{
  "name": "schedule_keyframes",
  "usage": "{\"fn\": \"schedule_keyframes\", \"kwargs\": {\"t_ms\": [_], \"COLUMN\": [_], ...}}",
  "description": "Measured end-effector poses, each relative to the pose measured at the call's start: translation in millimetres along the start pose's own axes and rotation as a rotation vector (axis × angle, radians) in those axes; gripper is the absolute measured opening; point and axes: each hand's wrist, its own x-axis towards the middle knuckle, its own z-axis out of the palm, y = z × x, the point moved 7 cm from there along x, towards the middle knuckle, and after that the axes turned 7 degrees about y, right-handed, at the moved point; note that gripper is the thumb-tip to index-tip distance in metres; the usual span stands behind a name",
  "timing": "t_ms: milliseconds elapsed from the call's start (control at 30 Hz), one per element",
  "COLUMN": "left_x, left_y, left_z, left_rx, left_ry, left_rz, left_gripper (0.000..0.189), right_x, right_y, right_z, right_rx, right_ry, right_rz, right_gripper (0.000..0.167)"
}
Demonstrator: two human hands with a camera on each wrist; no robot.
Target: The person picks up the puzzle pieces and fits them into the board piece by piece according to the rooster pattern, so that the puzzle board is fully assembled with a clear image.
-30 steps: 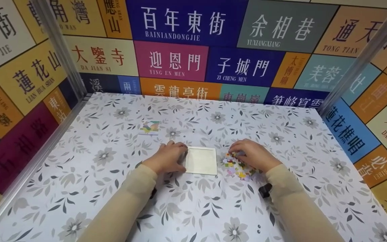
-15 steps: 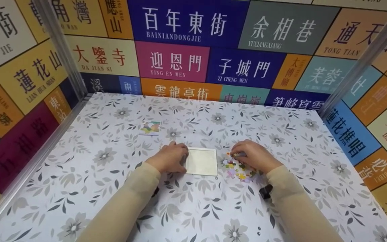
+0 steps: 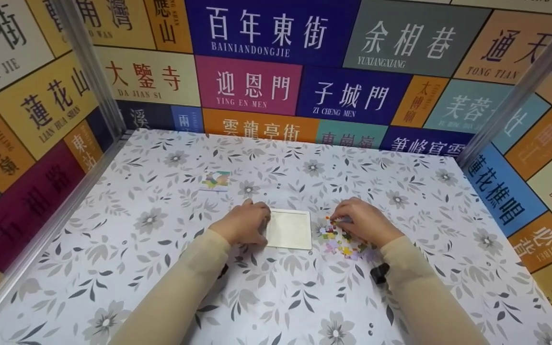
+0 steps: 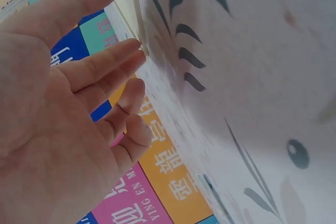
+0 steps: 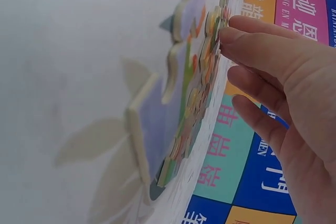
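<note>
A shallow cream-white rectangular tray (image 3: 289, 230) lies at the middle of the table. My left hand (image 3: 245, 223) rests at its left side, thumb near the front corner and fingers near the back one. In the left wrist view the thumb and two straight fingertips touch the tray's edge (image 4: 137, 11); the other two fingers bend loosely. Right of the tray lies a pile of colourful jigsaw puzzle pieces (image 3: 345, 247). Over its back part is my right hand (image 3: 364, 220), fingertips among the jigsaw pieces (image 5: 157, 114) in the right wrist view, with no piece visibly lifted.
A small picture card (image 3: 215, 181) lies farther back, left of the tray. The table has a white floral cloth (image 3: 304, 297). Panels with large printed characters (image 3: 252, 84) stand along the back and sides, with clear posts at the corners.
My right hand's fingertips have shifted slightly at the back of the jigsaw pile. My left hand stays at the tray's left edge, and the tray has not moved on the cloth.
</note>
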Motion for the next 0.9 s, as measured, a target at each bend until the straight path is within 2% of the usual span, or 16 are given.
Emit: {"fn": "schedule_keyframes", "kwargs": {"t_ms": [367, 633, 900], "left_x": [-0.1, 1.2, -0.2], "left_y": [-5.7, -9.0, -7.6], "left_z": [1.7, 4.5, 3.1], "left_rx": [-0.036, -0.096, -0.075], "left_ry": [0.016, 0.021, 0.007], "left_rz": [0.003, -0.015, -0.024], "left_gripper": [0.058, 0.059, 0.061], "right_x": [1.4, 8.4, 19.2], "right_y": [-8, -27, -46], "right_z": [-2, 3, 9], "right_rx": [-0.009, -0.038, -0.034], "right_ry": [0.09, 0.104, 0.082], "right_rz": [-0.006, -0.053, -0.045], "right_gripper": [0.011, 0.013, 0.012]}}
